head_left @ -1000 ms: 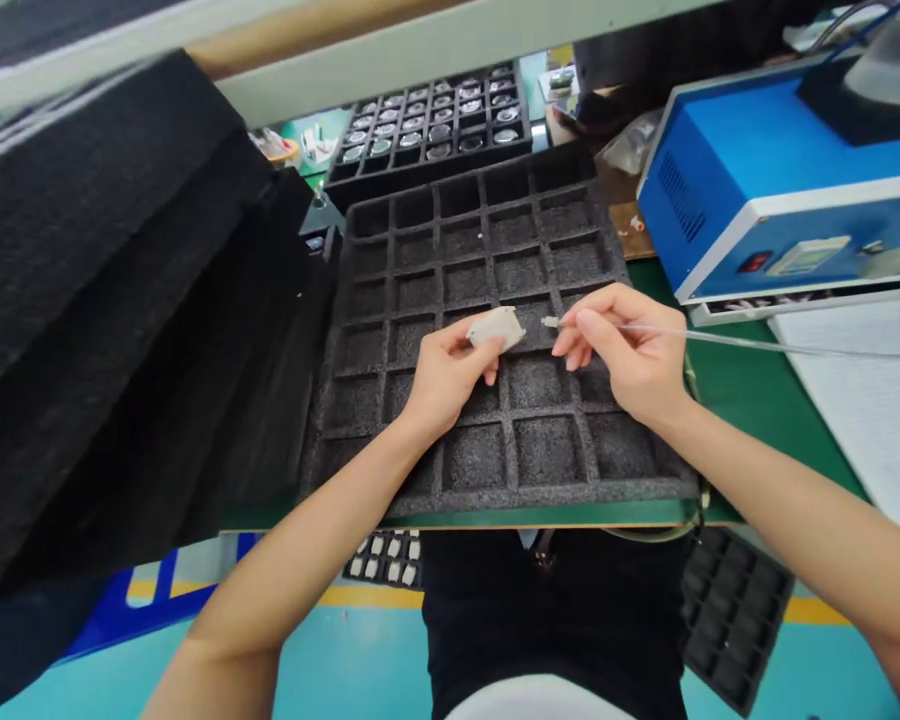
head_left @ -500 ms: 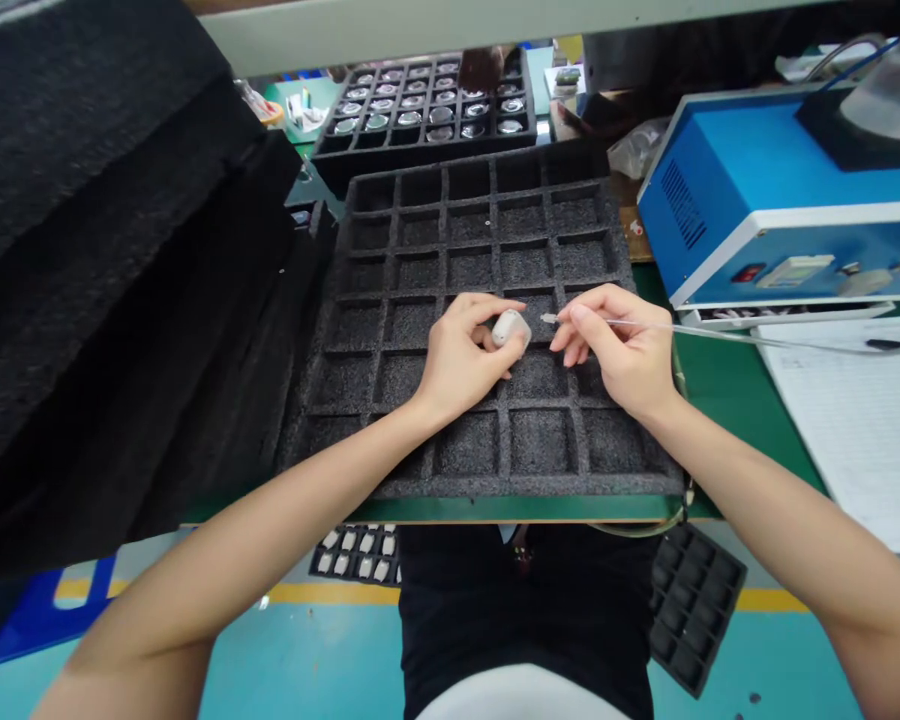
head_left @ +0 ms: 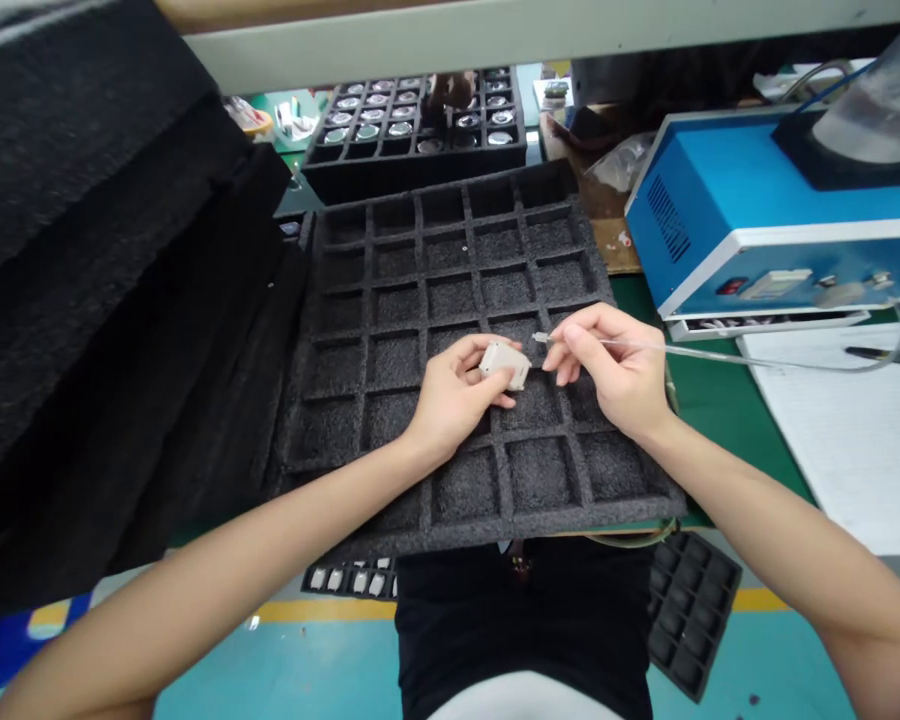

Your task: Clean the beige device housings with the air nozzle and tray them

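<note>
My left hand is closed round a small off-white plastic case, thumb on the near side and fingers behind it. One broad flat face of the case is turned up. Just to its right, my right hand pinches a clear thin tube near its end. A small pale connector tip sticks out of that pinch toward the case, with a narrow gap between them. Both hands are above a black foam tray divided into square compartments.
A blue machine stands at right, beside a lined paper sheet with a pen. Stacked black foam rises at left. Behind is a tray of round parts, with a dark blurred shape over it, possibly a co-worker's hand. A beam crosses above.
My left hand has turned the case, so its broad face shows now instead of its end. The tube stays pinched in my right hand. The view has shifted slightly.
</note>
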